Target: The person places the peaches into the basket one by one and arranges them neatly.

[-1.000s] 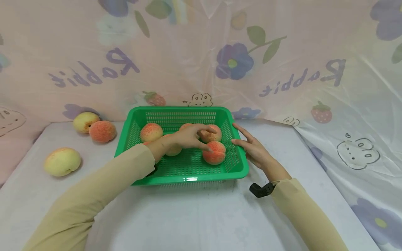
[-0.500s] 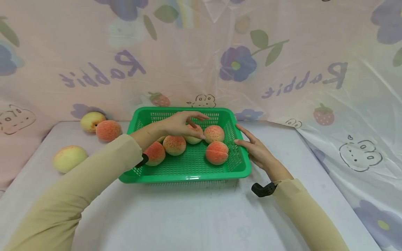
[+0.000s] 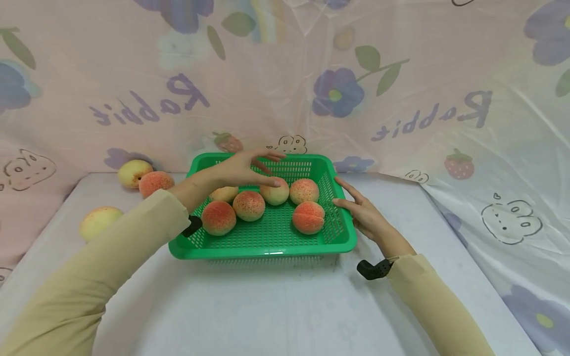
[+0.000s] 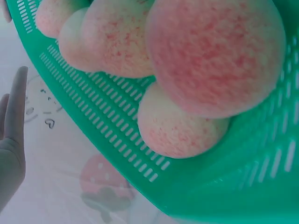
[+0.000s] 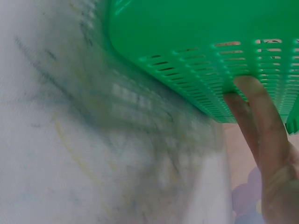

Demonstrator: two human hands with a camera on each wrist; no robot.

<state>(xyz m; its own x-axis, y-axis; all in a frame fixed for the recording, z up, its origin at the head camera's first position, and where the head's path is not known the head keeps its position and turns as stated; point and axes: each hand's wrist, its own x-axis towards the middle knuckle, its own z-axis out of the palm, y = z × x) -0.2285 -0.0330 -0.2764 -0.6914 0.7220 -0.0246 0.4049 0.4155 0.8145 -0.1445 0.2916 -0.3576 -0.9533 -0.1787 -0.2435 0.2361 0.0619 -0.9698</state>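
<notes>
A green plastic basket [image 3: 267,253] with slotted walls sits on the table, holding several peaches, among them a red one [image 3: 218,218] at front left and a creased one [image 3: 308,217] at front right. My left hand [image 3: 238,169] hovers above its back left part, fingers extended, nothing in them. The thumb tip overlaps a pale peach [image 3: 276,193] in the head view. On the basket's right side, my right hand [image 3: 367,215] holds the rim, thumb over the edge. In the right wrist view, straight fingers [image 5: 261,116] touch the outer slotted wall.
Left of the basket lie three more peaches: a yellow one [image 3: 132,173] and a red one [image 3: 155,183] at the back, and a pale one [image 3: 99,221] nearer, partly behind the left sleeve [image 3: 129,252]. A printed cloth [image 3: 267,89] hangs behind the white table [image 3: 276,306].
My left hand has drawn back leftward from over the right-hand peaches, uncovering peaches in the basket. My right hand stays at the rim. The head view has shifted slightly.
</notes>
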